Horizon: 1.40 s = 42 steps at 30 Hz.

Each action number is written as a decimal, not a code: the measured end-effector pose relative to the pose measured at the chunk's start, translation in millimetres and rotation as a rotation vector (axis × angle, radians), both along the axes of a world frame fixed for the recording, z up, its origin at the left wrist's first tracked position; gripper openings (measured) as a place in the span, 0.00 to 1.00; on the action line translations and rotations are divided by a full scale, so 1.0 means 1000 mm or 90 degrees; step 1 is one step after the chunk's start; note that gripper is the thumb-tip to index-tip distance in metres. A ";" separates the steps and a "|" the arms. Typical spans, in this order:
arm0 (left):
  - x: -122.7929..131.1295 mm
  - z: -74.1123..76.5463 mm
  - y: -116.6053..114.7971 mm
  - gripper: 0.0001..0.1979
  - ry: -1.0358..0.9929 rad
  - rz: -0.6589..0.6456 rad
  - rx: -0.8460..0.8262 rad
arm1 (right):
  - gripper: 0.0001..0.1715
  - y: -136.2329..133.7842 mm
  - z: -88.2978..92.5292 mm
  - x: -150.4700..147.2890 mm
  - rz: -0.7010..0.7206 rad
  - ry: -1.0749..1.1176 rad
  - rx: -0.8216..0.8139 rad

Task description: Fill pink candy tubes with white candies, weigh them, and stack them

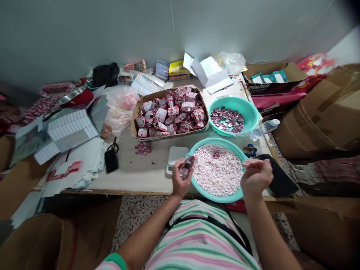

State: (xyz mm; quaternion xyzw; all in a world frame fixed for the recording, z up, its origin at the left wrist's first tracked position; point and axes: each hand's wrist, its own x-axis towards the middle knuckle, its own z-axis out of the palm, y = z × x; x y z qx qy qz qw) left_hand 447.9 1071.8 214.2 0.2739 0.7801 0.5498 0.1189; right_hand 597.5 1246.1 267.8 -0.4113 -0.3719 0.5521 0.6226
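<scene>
Held item: small dark-topped piece with pink-and-white printed wrapping (187, 167), in the left hand (181, 180), partly hidden by the fingers.
Left fingers (176, 167): curled closed around the held item, thumb on top.
Right hand (255, 178): raised just over the rim of the nearer basin.
Right fingers (250, 162): thumb and forefinger almost pinched together; hold on anything small: cannot tell.
Nearest contents: loose heap of small pink-and-white pellets (218, 172), one dark-pink piece on top.
Nearer vessel: round teal basin (218, 198), between both hands, at the bench edge.
Beside left hand: white digital scale (176, 159).
Second vessel: smaller teal basin (249, 112), beyond the first, holding dark-red and silver caps (226, 120).
Adjacent tray: shallow cardboard tray (133, 120), packed with pink printed packets (170, 110).
Bench (126, 176): pale top, carrying everything listed.
Left of tray: black pouch (111, 159); white label sheets (70, 129).
Right of basins: plastic water bottle (264, 128); cardboard cartons (317, 112).
</scene>
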 end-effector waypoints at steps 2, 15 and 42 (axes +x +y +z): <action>-0.029 -0.008 -0.011 0.21 0.065 0.096 -0.065 | 0.21 0.006 -0.006 0.011 -0.022 -0.021 -0.024; -0.127 -0.053 -0.005 0.21 0.073 -0.070 -0.233 | 0.17 -0.052 -0.045 0.010 0.014 -0.147 -0.198; -0.152 -0.100 -0.129 0.27 0.001 -0.104 -0.286 | 0.13 -0.126 -0.109 0.003 0.278 -0.836 0.180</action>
